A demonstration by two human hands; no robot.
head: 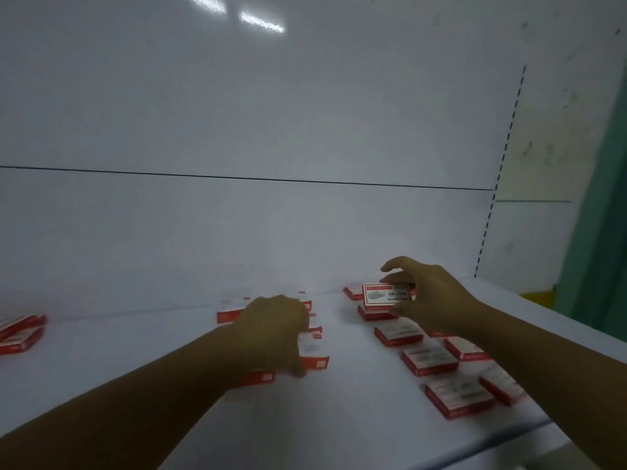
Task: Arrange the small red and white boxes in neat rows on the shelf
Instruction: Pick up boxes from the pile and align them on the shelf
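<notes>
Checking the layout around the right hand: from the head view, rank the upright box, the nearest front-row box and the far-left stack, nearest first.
1. Upright red and white box, in the right hand fingers.
2. Flat red and white box at the front edge, nearer the camera.
3. Stack of red and white boxes, far left.

The scene is dim and cool-toned, with a bluish cast over the white shelf point(339, 435) and its back panel point(237, 96). Two streaks of glare point(261, 22) near the panel's top suggest overhead lamps behind the camera. Both hands read as dark, underexposed shapes; the left hand point(274, 330) is smeared by motion blur, and the boxes under it are washed out. The held box point(386, 295) in the right hand point(431, 300) shows print, only partly legible. Shadows on the shelf are faint. Wide-angle distortion bends the slotted upright point(502, 164) at the right edge.
</notes>
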